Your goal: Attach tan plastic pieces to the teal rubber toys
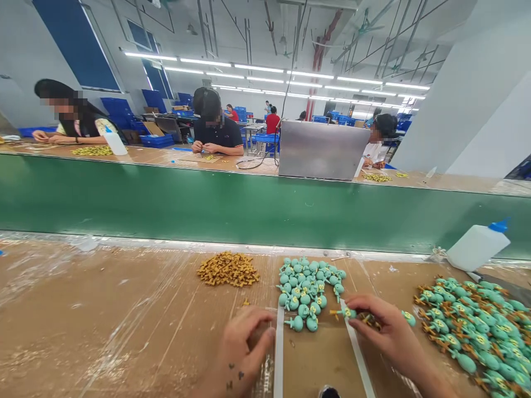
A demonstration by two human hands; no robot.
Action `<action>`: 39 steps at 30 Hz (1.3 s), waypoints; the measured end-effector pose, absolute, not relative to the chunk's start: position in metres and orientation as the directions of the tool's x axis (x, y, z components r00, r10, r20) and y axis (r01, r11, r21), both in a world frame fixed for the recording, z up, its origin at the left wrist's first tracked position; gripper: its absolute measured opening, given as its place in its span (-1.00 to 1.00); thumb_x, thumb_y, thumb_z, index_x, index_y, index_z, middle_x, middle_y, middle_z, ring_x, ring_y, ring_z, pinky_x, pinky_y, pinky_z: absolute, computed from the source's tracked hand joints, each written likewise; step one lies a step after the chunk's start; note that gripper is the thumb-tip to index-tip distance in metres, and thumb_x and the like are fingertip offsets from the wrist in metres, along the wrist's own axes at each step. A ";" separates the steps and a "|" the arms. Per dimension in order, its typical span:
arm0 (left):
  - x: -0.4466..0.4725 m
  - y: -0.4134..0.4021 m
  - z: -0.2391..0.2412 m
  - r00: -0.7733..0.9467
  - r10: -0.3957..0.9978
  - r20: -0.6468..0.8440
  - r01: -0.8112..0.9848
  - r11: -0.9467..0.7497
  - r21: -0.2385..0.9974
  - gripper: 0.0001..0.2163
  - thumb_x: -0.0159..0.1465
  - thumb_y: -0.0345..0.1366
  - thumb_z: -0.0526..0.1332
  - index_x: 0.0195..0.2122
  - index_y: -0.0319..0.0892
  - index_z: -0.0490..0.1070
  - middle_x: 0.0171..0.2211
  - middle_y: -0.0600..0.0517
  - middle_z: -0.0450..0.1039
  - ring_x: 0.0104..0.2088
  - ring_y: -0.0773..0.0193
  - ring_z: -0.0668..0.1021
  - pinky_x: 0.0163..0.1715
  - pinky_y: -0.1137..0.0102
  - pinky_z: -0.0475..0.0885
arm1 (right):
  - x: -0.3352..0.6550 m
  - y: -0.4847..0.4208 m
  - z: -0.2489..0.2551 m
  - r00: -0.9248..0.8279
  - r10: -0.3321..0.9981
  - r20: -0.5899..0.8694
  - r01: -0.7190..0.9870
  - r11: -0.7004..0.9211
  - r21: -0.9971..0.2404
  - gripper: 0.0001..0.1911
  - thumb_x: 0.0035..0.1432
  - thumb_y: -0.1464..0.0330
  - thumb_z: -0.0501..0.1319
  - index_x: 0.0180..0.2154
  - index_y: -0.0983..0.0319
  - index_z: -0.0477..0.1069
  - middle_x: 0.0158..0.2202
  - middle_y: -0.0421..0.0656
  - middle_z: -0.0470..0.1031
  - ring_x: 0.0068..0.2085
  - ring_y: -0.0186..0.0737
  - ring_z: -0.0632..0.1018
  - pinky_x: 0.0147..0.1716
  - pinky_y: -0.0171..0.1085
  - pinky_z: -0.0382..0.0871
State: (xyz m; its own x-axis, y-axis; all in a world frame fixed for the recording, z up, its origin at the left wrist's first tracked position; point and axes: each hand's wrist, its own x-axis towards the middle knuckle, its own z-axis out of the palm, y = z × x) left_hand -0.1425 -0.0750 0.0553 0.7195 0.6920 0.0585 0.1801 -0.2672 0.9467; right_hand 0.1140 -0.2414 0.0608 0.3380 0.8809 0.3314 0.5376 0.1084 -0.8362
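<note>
My left hand [244, 345] rests on the cardboard-covered table with its fingers curled in; what they hold, if anything, is hidden. My right hand [384, 329] is closed round a teal toy figure with brown parts [346, 313], its head poking out to the left. Just beyond both hands lies a pile of plain teal figures [307, 284]. A heap of small brown pieces [228, 269] sits farther left. To the right is a larger pile of teal figures with brown parts fitted [477, 323].
A white squeeze bottle with a blue cap [477, 246] lies at the back right. A green conveyor belt [249, 204] runs across beyond the table. Three people work at the bench on its far side, beside a metal box [321, 149].
</note>
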 end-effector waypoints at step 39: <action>-0.135 -0.078 0.038 0.697 0.672 -0.251 -0.001 0.351 0.936 -0.74 -0.07 -0.27 0.47 -0.35 -0.24 0.58 -0.41 0.01 0.59 -0.37 0.25 0.54 -0.33 0.44 0.39 | 0.083 -0.237 0.064 0.227 0.943 0.245 0.060 0.238 -0.970 -0.77 0.17 0.12 0.46 -0.19 0.06 0.61 -0.22 -0.14 0.55 -0.21 -0.19 0.55 -0.25 -0.37 0.50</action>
State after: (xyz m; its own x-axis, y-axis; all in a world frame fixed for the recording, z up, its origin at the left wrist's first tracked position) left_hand -0.1353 -0.0783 0.0384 0.6969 0.6718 -0.2512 -0.0012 0.3513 0.9363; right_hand 0.0830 -0.2372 0.0639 0.2266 0.9426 0.2451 0.0596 0.2377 -0.9695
